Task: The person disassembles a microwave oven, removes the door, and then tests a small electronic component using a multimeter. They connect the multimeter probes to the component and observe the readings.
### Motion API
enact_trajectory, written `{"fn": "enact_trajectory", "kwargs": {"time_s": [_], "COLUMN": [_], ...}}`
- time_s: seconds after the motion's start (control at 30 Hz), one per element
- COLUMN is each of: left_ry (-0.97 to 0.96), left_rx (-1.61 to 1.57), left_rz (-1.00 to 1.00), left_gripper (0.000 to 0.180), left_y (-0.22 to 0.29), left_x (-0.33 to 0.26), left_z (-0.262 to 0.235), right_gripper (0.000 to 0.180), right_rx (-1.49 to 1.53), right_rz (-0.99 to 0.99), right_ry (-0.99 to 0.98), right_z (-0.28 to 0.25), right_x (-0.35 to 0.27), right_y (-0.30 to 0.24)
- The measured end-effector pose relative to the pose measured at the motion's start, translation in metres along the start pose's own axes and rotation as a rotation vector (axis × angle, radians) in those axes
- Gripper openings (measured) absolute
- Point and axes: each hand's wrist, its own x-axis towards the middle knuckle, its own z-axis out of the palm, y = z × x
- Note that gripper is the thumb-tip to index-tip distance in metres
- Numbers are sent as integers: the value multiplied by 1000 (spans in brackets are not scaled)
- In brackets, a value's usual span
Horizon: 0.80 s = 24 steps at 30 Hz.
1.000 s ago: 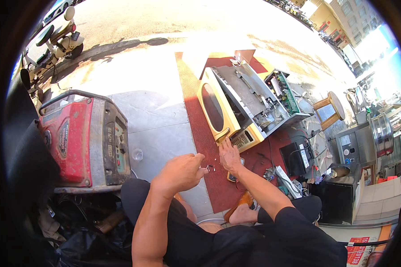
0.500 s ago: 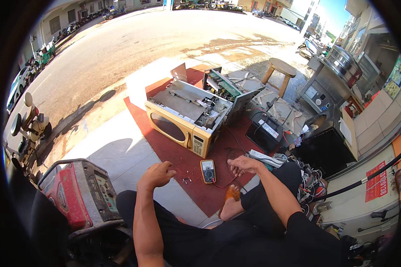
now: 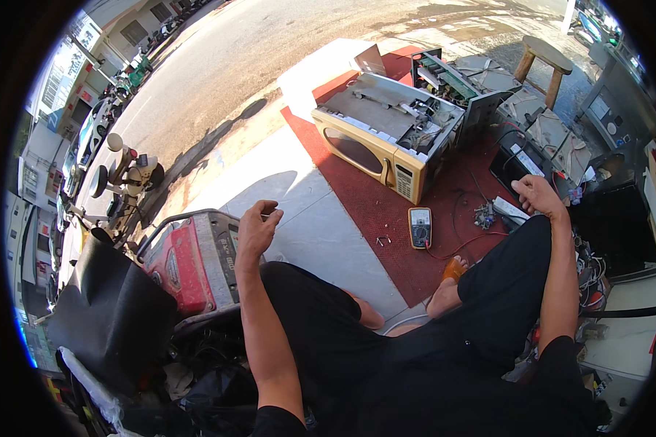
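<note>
Fingers of the left hand (image 3: 256,229) are released and loosely bent, thumb apart from the forefinger, and the hand hangs in the air just beside one red and grey generator (image 3: 189,266). Those of the right hand (image 3: 539,197) curl inward above the right knee, and whether they grip anything cannot be told; nearest to them in the view are one white strip-shaped thing (image 3: 511,210) and one black box (image 3: 521,162) with a white label. Between the two hands and farther out, one yellow microwave oven (image 3: 356,151) sits upright on one red mat (image 3: 328,162), its outer cover off, with one dark oval window, one handle and one keypad on its front. Behind it, touching or nearly so, is one opened unit (image 3: 448,79) with a green circuit board. One multimeter (image 3: 420,228), yellow-edged with a single dial, lies face up on the mat nearer the person, one red lead (image 3: 463,248) curving away from it. Left of the meter lie several small metal pieces (image 3: 383,240) (too tiny to count with confidence). Two feet show below; an orange sandal (image 3: 454,270) is on the right one. One wooden stool (image 3: 545,57) stands beyond the mat, and one parked scooter (image 3: 135,175) stands near the roadside.
</note>
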Motion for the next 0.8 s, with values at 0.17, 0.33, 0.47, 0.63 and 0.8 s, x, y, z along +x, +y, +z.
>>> {"fn": "enact_trajectory", "kwargs": {"time_s": [0.17,0.33,0.47,0.63,0.8], "left_ry": [0,100,251,476,580], "left_rx": [20,153,89,227,374], "left_rz": [-255,-527,-698,-722,-780], "left_gripper": [56,113,122,115,105], "left_y": [-143,-257,-284,-291,-296], "left_x": [7,-24,-36,-22,-6], "left_z": [10,116,170,184,190], "right_gripper": [37,31,36,38,40], "right_rx": [-147,-227,-241,-313,-246], "right_rz": [-2,68,186,229,269], "right_ry": [-145,-129,-124,-94,-51], "right_z": [7,12,4,-13,-13], "right_x": [6,4,7,4,-11], "right_y": [-17,-29,-8,18,12]}}
